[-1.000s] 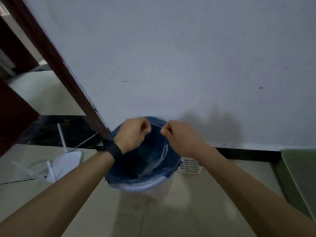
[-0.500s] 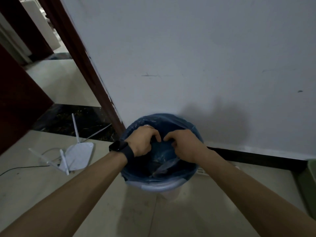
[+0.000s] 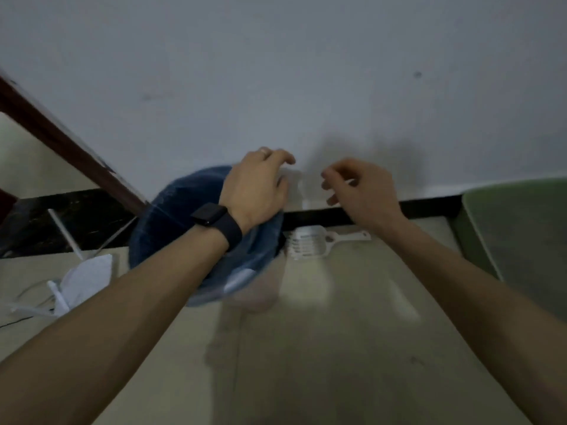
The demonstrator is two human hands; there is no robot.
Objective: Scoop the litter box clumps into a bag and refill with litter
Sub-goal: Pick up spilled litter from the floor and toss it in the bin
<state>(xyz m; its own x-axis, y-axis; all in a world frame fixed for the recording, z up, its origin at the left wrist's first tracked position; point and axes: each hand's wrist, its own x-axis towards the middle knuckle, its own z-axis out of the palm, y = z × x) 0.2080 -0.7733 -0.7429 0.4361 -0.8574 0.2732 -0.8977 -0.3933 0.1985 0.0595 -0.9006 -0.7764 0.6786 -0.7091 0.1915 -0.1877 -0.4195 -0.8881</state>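
- Both hands have come up out of the bin (image 3: 240, 278), where they were buried half a second ago.
- Left of the bin, a white router (image 3: 87, 276) lies on the floor.
- A blue bag (image 3: 178, 216) lines the bin.
- The left hand (image 3: 257, 185), a dark watch (image 3: 214, 220) on its wrist, hovers over the bin's far right rim with its fingers curved. The blur hides any grip.
- The right hand (image 3: 362, 191) hangs right of the bin, fingers loosely curled, and I cannot tell if it holds anything.
- A white scoop (image 3: 310, 240) lies just right of the bin, and a green litter box (image 3: 521, 234) sits further right.
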